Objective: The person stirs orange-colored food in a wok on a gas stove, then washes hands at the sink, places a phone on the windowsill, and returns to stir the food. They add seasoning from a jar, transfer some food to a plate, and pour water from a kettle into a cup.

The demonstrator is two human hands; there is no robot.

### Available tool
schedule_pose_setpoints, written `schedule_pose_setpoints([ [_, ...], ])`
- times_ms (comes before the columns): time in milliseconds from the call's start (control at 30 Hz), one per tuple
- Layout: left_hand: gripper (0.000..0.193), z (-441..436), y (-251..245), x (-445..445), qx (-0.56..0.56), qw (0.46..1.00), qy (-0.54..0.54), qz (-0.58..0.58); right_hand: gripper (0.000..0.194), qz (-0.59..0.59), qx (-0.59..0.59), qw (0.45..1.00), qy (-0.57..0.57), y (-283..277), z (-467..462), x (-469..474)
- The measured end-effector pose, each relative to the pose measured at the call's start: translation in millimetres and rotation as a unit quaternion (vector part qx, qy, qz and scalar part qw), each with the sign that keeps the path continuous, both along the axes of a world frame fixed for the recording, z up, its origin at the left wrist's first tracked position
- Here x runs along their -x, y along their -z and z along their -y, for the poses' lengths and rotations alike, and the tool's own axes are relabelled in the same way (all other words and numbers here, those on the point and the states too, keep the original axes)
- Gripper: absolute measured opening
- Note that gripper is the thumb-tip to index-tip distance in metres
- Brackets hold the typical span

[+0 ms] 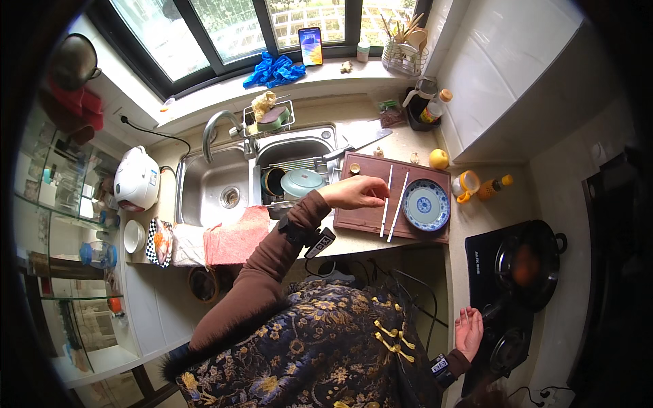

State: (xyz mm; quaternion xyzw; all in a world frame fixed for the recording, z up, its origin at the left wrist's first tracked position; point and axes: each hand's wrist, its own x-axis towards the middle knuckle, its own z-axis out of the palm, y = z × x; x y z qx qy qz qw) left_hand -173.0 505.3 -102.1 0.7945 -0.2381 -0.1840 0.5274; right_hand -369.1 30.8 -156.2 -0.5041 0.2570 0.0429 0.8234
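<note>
My left hand [357, 193] reaches over a dark wooden cutting board [352, 220], its fingers bent. Its fingertips overlap one of two white chopsticks [386, 214] lying on the board; whether they touch or grip it cannot be made out. Right of the chopsticks lies a blue-and-white patterned plate [426, 205]. My right hand [468, 331] is apart from it, palm turned up and fingers extended, with nothing in it. It is beside the front edge of a black cooktop [479, 265]. A black pan [548, 280] on this cooktop contains blurred orange-brown food [525, 265].
A kitchen knife [370, 138] lies behind the board, partly across the sink edge. The double sink [204, 178] holds a pale dish [302, 182] on a rack. A yellow fruit [438, 158], yellow-lidded jar [465, 184] and orange bottle [494, 187] stand right. Cables hang below the counter.
</note>
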Motion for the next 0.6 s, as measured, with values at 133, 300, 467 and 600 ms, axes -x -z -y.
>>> schedule_pose_setpoints([
  [133, 0.03, -4.8, -0.2, -2.6, -0.014, 1.0, 0.005, 0.02, 0.018, -0.002, 0.007, 1.0, 0.005, -1.3, -8.1, -1.0],
  [300, 0.029, -7.2, -0.1, -2.9, -0.001, 1.0, 0.005, 0.004, 0.02, 0.0, 0.008, 1.0, 0.004, -2.4, -14.0, -2.5],
  [467, 0.029, -7.7, 0.8, -2.5, 0.003, 1.0, 0.003, 0.008, 0.022, 0.004, 0.009, 1.0, 0.001, -4.2, -17.1, -3.6],
  [600, 0.029, -7.7, 0.8, -2.0, 0.001, 1.0, -0.001, 0.011, 0.023, 0.005, 0.01, 1.0, -0.003, -5.3, -17.6, -4.0],
])
